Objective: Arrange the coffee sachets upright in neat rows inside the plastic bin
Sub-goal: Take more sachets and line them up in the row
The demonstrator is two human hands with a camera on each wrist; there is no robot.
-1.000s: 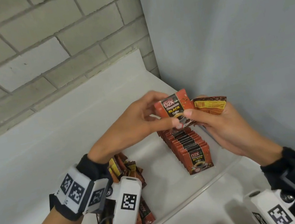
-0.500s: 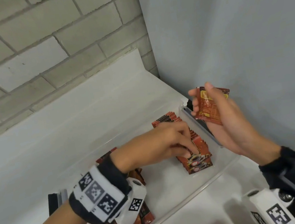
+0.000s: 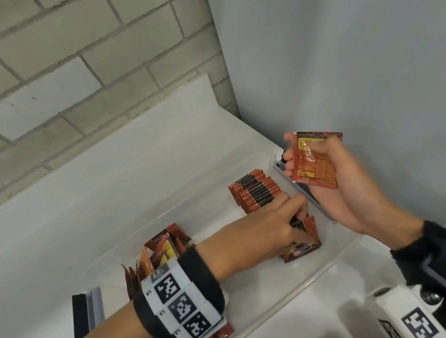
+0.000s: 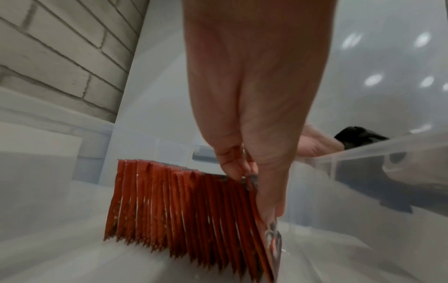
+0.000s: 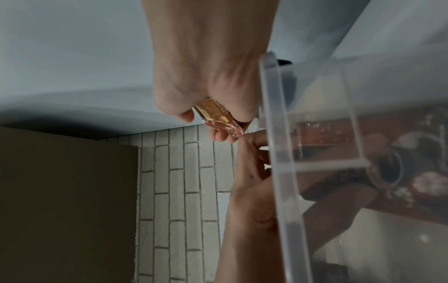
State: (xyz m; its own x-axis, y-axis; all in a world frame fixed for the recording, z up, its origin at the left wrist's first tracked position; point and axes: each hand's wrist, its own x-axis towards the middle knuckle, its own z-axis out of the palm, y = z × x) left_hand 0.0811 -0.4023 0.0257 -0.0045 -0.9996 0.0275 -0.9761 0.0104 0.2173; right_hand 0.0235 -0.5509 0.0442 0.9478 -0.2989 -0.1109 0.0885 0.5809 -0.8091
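Observation:
A row of red coffee sachets [image 3: 255,193] stands upright along the right side of the clear plastic bin [image 3: 309,284]. My left hand [image 3: 297,215] is down at the row's near end and pinches the top of the front sachet [image 3: 310,231]. The left wrist view shows that sachet [image 4: 269,239] leaning against the row [image 4: 169,206], held between thumb and fingers [image 4: 232,168]. My right hand [image 3: 344,178] is raised beside the bin's right wall and grips a small stack of sachets [image 3: 313,162], also seen in the right wrist view [image 5: 218,118].
A loose pile of sachets [image 3: 164,249] lies in the bin's left half, partly under my left wrist. Grey-black latches sit on the bin's left end [image 3: 86,312] and right end [image 3: 298,182]. A brick wall rises behind and a grey wall on the right.
My left hand took one sachet from the right hand's stack and brought it down to the near end of the row. The right hand stayed raised with the other sachets.

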